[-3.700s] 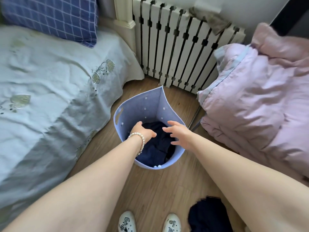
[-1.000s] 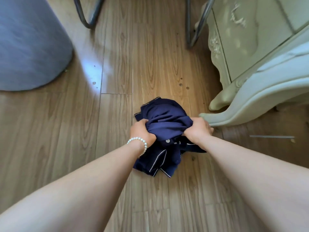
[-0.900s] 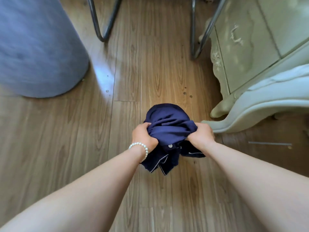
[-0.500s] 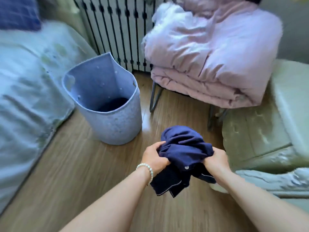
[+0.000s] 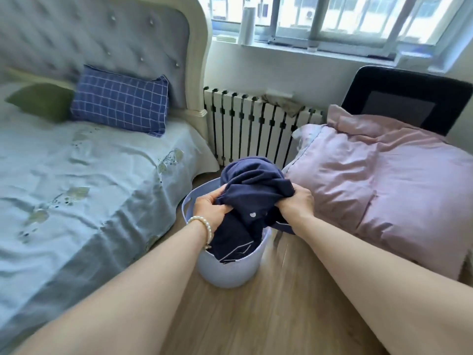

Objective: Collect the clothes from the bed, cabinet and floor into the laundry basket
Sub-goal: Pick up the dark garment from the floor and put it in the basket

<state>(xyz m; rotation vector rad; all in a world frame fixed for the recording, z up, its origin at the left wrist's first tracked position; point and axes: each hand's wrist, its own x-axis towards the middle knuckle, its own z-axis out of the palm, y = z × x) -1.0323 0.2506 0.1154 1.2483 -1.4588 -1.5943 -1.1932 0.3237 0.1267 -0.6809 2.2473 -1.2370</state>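
Observation:
A bunched navy garment (image 5: 252,185) with thin white piping and a small button hangs right over the pale blue laundry basket (image 5: 227,267), which stands on the wood floor between the bed and a chair. Its lower folds reach down inside the basket's rim. My left hand (image 5: 212,207), with a pearl bracelet at the wrist, grips the garment's left side. My right hand (image 5: 297,202) grips its right side. The garment hides the inside of the basket.
The bed (image 5: 76,180) with a light blue sheet, a blue checked pillow (image 5: 120,101) and a green cushion (image 5: 41,101) fills the left. A pink duvet (image 5: 378,183) lies piled on a dark chair at right. A white radiator (image 5: 250,129) stands behind the basket under the window.
I lifted the navy garment off the floor by the cabinet with both hands and carried it left, up to the basket. The view rose from the floor to the bed and window.

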